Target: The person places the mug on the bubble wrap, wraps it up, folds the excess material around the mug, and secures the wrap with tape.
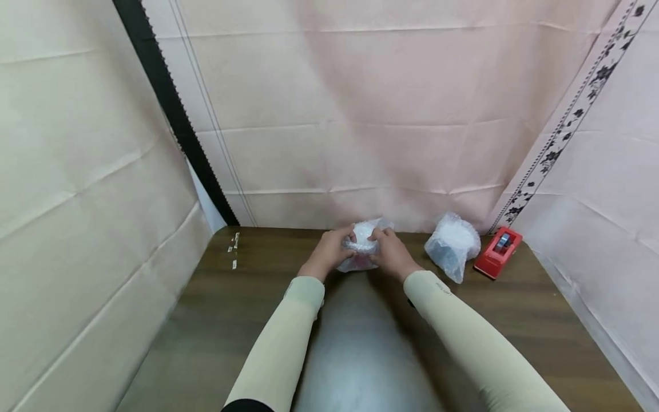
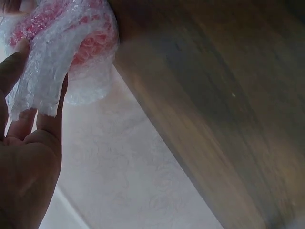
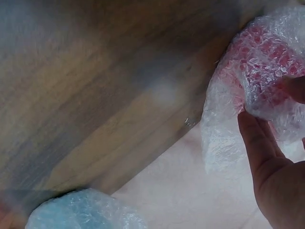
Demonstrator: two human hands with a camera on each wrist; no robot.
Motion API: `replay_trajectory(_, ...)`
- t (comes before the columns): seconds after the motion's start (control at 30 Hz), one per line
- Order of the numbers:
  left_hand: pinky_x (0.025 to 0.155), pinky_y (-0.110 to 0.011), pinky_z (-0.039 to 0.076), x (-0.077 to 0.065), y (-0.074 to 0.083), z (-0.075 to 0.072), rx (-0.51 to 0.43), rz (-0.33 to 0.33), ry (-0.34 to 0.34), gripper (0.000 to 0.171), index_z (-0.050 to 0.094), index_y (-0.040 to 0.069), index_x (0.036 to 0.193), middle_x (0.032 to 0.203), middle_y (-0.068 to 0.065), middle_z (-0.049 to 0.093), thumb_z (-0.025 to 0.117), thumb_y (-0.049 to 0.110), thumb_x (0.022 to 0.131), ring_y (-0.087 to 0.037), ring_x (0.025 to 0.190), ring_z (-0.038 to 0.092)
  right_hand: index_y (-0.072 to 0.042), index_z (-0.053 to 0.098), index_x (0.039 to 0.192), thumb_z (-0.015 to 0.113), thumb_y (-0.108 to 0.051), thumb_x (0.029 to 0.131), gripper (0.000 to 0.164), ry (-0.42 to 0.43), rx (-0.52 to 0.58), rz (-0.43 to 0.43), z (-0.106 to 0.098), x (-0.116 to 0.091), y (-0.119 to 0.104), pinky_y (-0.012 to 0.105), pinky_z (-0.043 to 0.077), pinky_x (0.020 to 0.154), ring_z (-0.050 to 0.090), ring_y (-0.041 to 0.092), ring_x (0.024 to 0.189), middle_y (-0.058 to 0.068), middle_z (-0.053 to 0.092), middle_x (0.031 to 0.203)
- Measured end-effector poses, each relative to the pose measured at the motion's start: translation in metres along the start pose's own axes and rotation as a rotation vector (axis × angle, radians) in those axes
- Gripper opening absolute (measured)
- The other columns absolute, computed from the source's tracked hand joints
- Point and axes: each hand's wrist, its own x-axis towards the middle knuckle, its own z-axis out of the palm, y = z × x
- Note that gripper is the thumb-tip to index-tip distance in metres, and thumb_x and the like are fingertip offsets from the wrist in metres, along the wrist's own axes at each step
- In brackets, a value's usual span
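Note:
A pink-red object in bubble wrap point(image 1: 362, 245) lies near the table's far edge, between both hands; the wrap hides what kind of object it is. My left hand point(image 1: 331, 250) pinches a loose flap of the bubble wrap point(image 2: 45, 71), thumb on one side and fingers behind it. From the other side my right hand point(image 1: 393, 254) grips the wrap, its thumb on top and fingertips at a fold in the right wrist view. The pink-red colour point(image 3: 257, 57) shows through the clear layers.
Right of the hands sits a second bubble-wrapped bundle point(image 1: 453, 243), bluish inside. Beside it stands a red tape dispenser point(image 1: 498, 252). Small white tape bits point(image 1: 234, 264) stick to the wooden table point(image 1: 206, 320) at left. Pale cloth point(image 1: 391, 114) hangs behind and along both sides.

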Motion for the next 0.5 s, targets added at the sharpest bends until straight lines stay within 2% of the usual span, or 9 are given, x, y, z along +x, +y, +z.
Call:
replay_trajectory(0.13,0.110,-0.046,0.058,-0.002,-0.002,0.000,0.029,0.006,0.052,0.024,0.067,0.014,0.107,0.172,-0.009,0.060,0.088,0.006,0.099,-0.030,0.138,0.069,-0.002,0.063,0.143,0.083,-0.008,0.104,0.044,0.021,0.010,-0.008,0.002,0.005,-0.005,0.059,0.059,0.115,0.067,0.048,0.135,0.031,0.058,0.153)
replay_trajectory(0.23,0.108,-0.045,0.058,-0.001,-0.002,-0.004,0.034,0.020,0.058,0.023,0.066,0.013,0.107,0.172,-0.011,0.059,0.087,0.005,0.100,-0.031,0.138,0.069,-0.002,0.063,0.143,0.082,-0.006,0.103,0.044,0.048,0.031,0.004,0.001,0.007,-0.009,0.061,0.056,0.119,0.065,0.050,0.140,0.032,0.060,0.156)
replay_trajectory(0.27,0.106,-0.044,0.058,0.001,-0.004,-0.005,0.037,0.029,0.058,0.024,0.065,0.014,0.106,0.170,-0.011,0.061,0.087,0.006,0.100,-0.032,0.134,0.070,-0.002,0.063,0.143,0.082,-0.006,0.103,0.045,0.054,0.034,0.007,0.001,0.008,-0.009,0.061,0.055,0.120,0.064,0.050,0.142,0.032,0.060,0.156)
replay_trajectory(0.33,0.107,-0.044,0.058,0.007,-0.006,-0.004,0.033,0.028,0.045,0.025,0.065,0.014,0.106,0.171,-0.012,0.061,0.088,0.006,0.099,-0.033,0.139,0.069,-0.003,0.062,0.145,0.082,-0.006,0.102,0.048,0.062,0.037,0.012,0.000,0.008,-0.008,0.062,0.055,0.119,0.064,0.049,0.143,0.031,0.063,0.156)
replay_trajectory(0.37,0.108,-0.041,0.058,0.017,-0.020,0.003,0.027,0.053,0.052,0.026,0.065,0.016,0.105,0.171,-0.010,0.061,0.090,0.013,0.100,-0.029,0.142,0.069,-0.004,0.061,0.148,0.082,-0.006,0.102,0.051,0.064,0.041,0.015,0.000,0.008,-0.007,0.062,0.055,0.119,0.064,0.049,0.144,0.030,0.064,0.157)
replay_trajectory(0.5,0.114,-0.041,0.058,0.035,-0.034,0.015,0.037,0.044,0.047,0.028,0.067,0.017,0.107,0.175,-0.008,0.057,0.092,0.017,0.098,-0.030,0.154,0.063,-0.006,0.047,0.165,0.083,-0.008,0.101,0.073,0.054,0.080,0.006,0.000,0.004,0.005,0.064,0.053,0.122,0.060,0.048,0.150,0.029,0.058,0.166)
